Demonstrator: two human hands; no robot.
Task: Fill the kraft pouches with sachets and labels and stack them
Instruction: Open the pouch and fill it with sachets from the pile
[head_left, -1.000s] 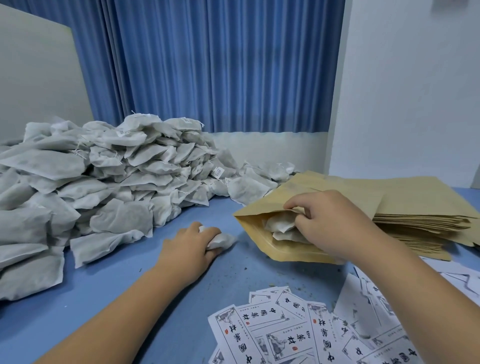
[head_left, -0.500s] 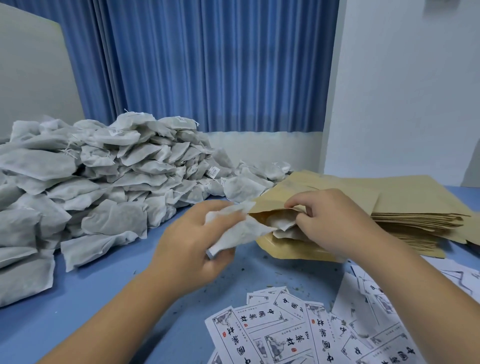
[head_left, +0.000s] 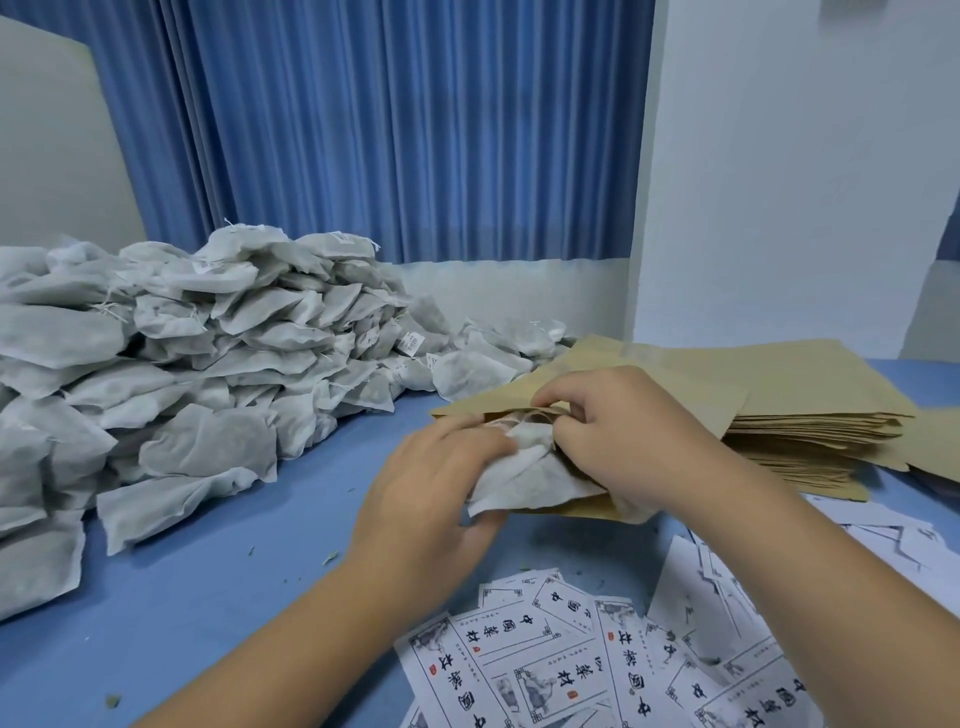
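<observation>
Progress: early, judged; one kraft pouch (head_left: 498, 402) is being filled on the desk (head_left: 208, 597) | left hand (head_left: 431, 499): a sachet (head_left: 530, 483) is being gripped and fed into the mouth | right hand (head_left: 618, 436): the pouch lip is being pinched open | remaining: labels (head_left: 545, 644), sachet heap (head_left: 208, 374) and flat pouch stack (head_left: 810, 395) are waiting; no filled stack is being shown.

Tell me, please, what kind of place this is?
Probably a small hand-packing workroom: a big heap of white sachets, a stack of flat kraft pouches and loose printed labels share one blue table.
</observation>
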